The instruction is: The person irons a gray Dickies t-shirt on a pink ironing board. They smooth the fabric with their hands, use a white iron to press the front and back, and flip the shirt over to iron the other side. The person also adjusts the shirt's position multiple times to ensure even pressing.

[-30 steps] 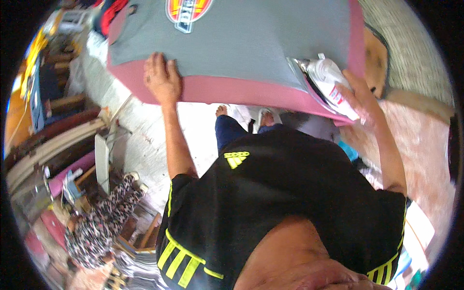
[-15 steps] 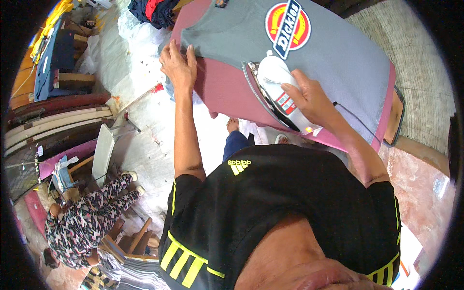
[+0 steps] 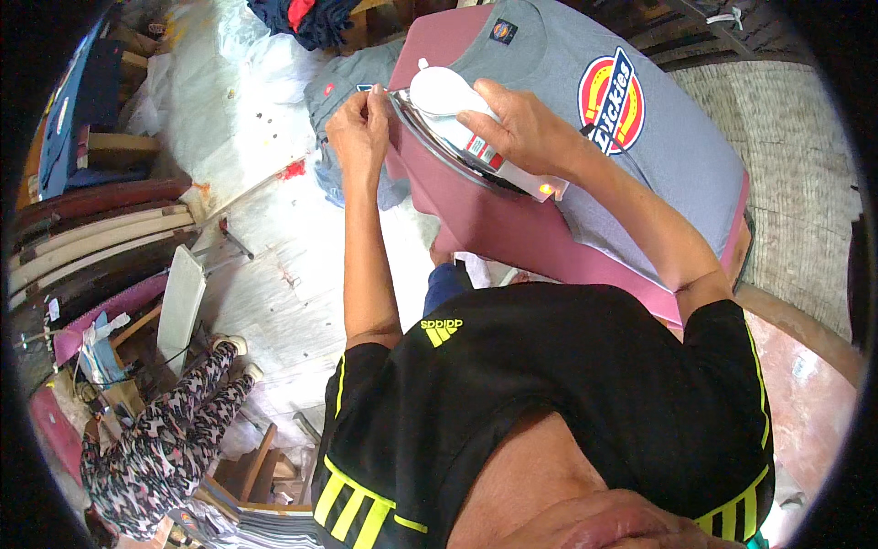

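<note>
A grey T-shirt [image 3: 549, 69] with a round red and yellow print lies spread over a pink-covered ironing board [image 3: 494, 229]. My right hand [image 3: 521, 133] is wrapped round the handle of a white clothes iron [image 3: 445, 91], which rests on the left part of the board, its small light glowing orange. The iron hides the cloth beneath it. Close by the iron's left edge, my left hand [image 3: 359, 133] has its fingers pinched together at the T-shirt's sleeve edge; the cloth between them is mostly hidden.
More grey garments [image 3: 334, 87] hang beyond the board's left end, near a dark cloth pile [image 3: 306, 20]. A person [image 3: 169, 430] in patterned clothes is at lower left, near a narrow white board [image 3: 181, 306]. A ridged pale surface [image 3: 777, 146] lies at right.
The iron and my right hand have moved left. My left hand has gone from spread fingers to a pinch. The T-shirt's print now sits farther right and lower in view.
</note>
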Action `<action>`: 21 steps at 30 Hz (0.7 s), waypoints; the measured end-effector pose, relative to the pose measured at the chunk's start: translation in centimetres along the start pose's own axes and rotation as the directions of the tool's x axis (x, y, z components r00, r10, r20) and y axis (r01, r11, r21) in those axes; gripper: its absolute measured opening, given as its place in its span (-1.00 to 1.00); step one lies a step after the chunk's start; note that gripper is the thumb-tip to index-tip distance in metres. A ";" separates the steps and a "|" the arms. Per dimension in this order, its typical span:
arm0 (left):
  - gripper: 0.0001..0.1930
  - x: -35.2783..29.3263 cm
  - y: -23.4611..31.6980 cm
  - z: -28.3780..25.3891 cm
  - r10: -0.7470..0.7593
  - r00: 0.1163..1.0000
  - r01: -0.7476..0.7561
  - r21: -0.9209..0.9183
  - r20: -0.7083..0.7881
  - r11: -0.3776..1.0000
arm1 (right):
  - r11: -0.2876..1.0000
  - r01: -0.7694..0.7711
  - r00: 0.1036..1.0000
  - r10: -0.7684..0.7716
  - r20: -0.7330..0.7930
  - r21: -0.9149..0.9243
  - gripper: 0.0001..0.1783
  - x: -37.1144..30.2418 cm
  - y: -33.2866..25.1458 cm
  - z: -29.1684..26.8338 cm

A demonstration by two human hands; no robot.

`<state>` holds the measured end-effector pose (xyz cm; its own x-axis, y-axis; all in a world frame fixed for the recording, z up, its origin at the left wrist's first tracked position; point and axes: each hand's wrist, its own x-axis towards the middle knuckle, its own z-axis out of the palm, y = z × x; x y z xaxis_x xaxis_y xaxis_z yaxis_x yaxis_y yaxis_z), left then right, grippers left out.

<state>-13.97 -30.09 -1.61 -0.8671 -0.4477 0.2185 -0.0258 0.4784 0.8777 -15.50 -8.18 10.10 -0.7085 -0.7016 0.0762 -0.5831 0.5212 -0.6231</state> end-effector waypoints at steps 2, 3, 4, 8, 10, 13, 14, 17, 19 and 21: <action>-0.63 -0.4 0.8 -0.5 -0.013 1.000 0.013 0.008 0.003 1.000 | 0.993 -0.089 0.995 0.085 0.059 0.072 -0.61 0.1 -0.1 -0.2; -0.62 -0.3 1.1 -0.3 -0.016 1.000 0.016 0.011 0.008 1.000 | 0.985 -0.138 0.988 0.129 0.087 0.105 -0.60 -0.2 -0.1 -0.4; -0.63 -0.4 0.4 0.5 0.031 0.999 -0.032 0.018 0.016 0.999 | 0.979 -0.177 0.983 0.170 0.076 0.103 -0.61 -1.1 -0.2 -0.6; -0.65 -0.8 2.9 2.5 0.248 0.968 -0.243 0.319 0.025 0.916 | 0.947 -0.286 0.953 0.297 -0.061 0.149 -0.62 -6.6 -1.0 0.0; -0.65 -0.8 2.8 3.6 0.307 0.952 -0.278 0.418 -0.002 0.865 | 0.898 -0.377 0.902 0.412 -0.131 0.227 -0.62 -7.9 -1.1 0.3; -0.67 -0.6 1.9 4.6 0.318 0.947 -0.269 0.438 -0.041 0.858 | 0.781 -0.516 0.794 0.591 -0.146 0.351 -0.62 -8.1 -0.4 0.5; -0.68 -0.5 1.7 4.9 0.314 0.948 -0.265 0.431 -0.044 0.862 | 0.774 -0.516 0.787 0.598 -0.155 0.367 -0.62 -7.2 0.3 0.4; -0.69 -0.1 1.5 5.3 0.389 0.920 -0.332 0.440 -0.041 0.834 | 0.720 -0.451 0.767 0.614 -0.183 0.527 -0.71 -4.0 1.6 0.5; -0.66 0.5 1.5 5.6 0.428 0.904 -0.395 0.403 0.009 0.825 | 0.876 -0.434 0.846 0.477 -0.239 0.212 -0.70 -2.6 4.1 0.7; -0.69 0.3 1.6 5.4 0.462 0.887 -0.421 0.396 -0.010 0.816 | 0.936 -0.010 0.942 -0.109 -0.318 -0.351 -0.64 -2.4 5.7 1.3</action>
<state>-16.96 -25.38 -2.39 -0.7756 -0.1837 0.6038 0.1466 0.8781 0.4555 -16.62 -4.18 5.37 -0.7302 -0.5630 0.3870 -0.6782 0.6658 -0.3111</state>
